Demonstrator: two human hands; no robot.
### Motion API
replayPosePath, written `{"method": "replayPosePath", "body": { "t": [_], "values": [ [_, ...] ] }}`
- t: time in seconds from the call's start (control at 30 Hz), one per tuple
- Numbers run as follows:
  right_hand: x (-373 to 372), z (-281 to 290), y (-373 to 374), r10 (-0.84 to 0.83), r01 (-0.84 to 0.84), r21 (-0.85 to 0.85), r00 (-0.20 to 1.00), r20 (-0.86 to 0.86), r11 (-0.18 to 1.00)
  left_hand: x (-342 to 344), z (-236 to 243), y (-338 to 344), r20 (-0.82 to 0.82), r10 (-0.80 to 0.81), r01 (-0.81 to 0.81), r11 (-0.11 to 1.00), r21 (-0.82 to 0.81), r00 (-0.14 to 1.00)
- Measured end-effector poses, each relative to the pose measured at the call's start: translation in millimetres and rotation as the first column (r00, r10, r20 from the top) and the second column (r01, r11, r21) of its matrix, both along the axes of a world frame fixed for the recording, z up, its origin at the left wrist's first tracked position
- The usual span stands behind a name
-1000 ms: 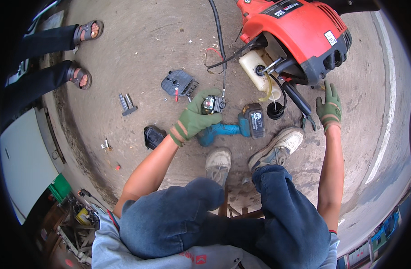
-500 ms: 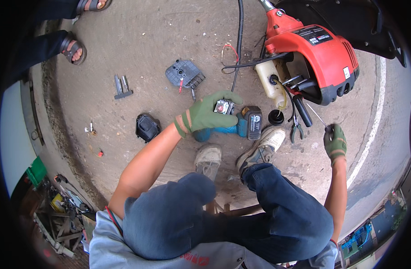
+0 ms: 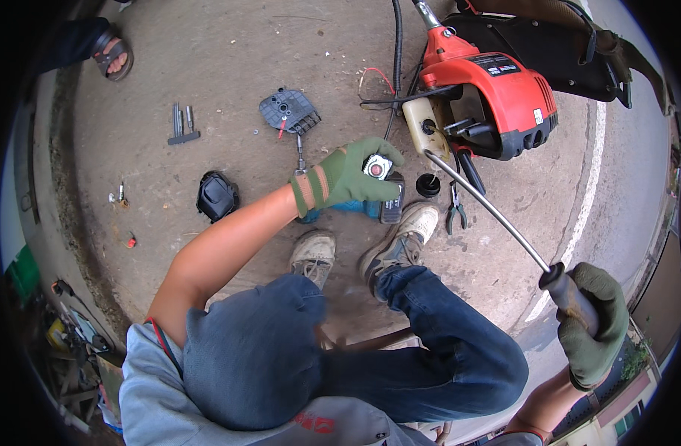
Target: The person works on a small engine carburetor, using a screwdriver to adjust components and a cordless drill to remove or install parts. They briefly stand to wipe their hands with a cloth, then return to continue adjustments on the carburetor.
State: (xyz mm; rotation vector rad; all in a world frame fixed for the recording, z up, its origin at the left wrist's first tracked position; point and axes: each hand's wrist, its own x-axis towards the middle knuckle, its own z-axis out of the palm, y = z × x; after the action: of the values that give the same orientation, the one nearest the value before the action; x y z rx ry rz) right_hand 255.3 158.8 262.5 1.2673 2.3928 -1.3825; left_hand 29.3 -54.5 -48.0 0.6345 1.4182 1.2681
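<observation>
My left hand (image 3: 333, 178), in a green glove, grips a small silver carburetor (image 3: 377, 167) with a round red part facing up. Below that hand, partly covered by it, a teal cordless power tool (image 3: 349, 208) with a dark battery lies on the ground. At the right, my gloved right hand (image 3: 599, 323) is raised and closed round the grey handle of a long screwdriver (image 3: 495, 217). Its shaft slants up and left; in the picture its tip overlaps the pale fuel tank (image 3: 418, 119), but I cannot tell whether they touch.
A red engine housing (image 3: 496, 93) lies at the upper right. Near it are a black cap (image 3: 428, 185) and pliers (image 3: 456, 210). Farther left lie a dark plate (image 3: 287, 111), a black cover (image 3: 217, 196) and a T-shaped tool (image 3: 184, 137). Another person's sandalled foot (image 3: 113, 58) stands upper left.
My right hand has lifted the screwdriver off near the ground, up and closer to the camera. The left hand still holds the carburetor. The whole view has shifted slightly.
</observation>
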Motion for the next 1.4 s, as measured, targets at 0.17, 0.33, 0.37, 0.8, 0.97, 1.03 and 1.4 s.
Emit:
{"method": "replayPosePath", "body": {
  "t": [0.17, 0.33, 0.37, 0.8, 0.97, 1.03, 1.4],
  "values": [
    [-16.6, -49.8, 5.0, 0.174, -0.15, 0.159, 0.973, -0.149, 0.976, 9.6, 3.0, -7.0, 0.017, 0.042, -0.04, 0.992, -0.12, 0.999],
    [-38.4, -71.2, -8.4, 0.252, -0.231, 0.211, 0.965, -0.077, 0.95, 12.6, 2.8, -7.2, -0.292, 0.011, -0.059, 0.986, -0.156, 0.956],
    [-41.8, -74.7, -11.7, 0.184, -0.17, 0.157, 0.979, -0.085, 0.973, 14.1, 3.9, -6.7, -0.322, 0.023, -0.075, 0.986, -0.149, 0.946],
    [-30.2, -84.2, -0.2, 0.307, -0.288, 0.207, 0.95, -0.064, 0.935, 18.7, 13.0, 3.9, -0.47, -0.037, -0.068, 0.976, -0.205, 0.882],
    [-32.8, -88.3, -4.4, 0.369, -0.356, 0.106, 0.915, -0.164, 0.928, 22.2, 11.2, 1.5, -0.54, -0.138, -0.066, 0.938, -0.341, 0.83],
    [-34.3, -91.0, -13.7, -0.007, -0.014, -0.199, 0.995, -0.101, 0.98, 22.1, 6.6, -1.2, -0.573, -0.129, -0.093, 0.935, -0.342, 0.809],
    [-30.4, -116.8, -1.0, 0.694, -0.697, 0.062, 0.717, 0.055, 0.715, 26.9, 12.1, 0.2, -0.58, -0.214, -0.075, 0.898, -0.433, 0.786]
  ]
}}
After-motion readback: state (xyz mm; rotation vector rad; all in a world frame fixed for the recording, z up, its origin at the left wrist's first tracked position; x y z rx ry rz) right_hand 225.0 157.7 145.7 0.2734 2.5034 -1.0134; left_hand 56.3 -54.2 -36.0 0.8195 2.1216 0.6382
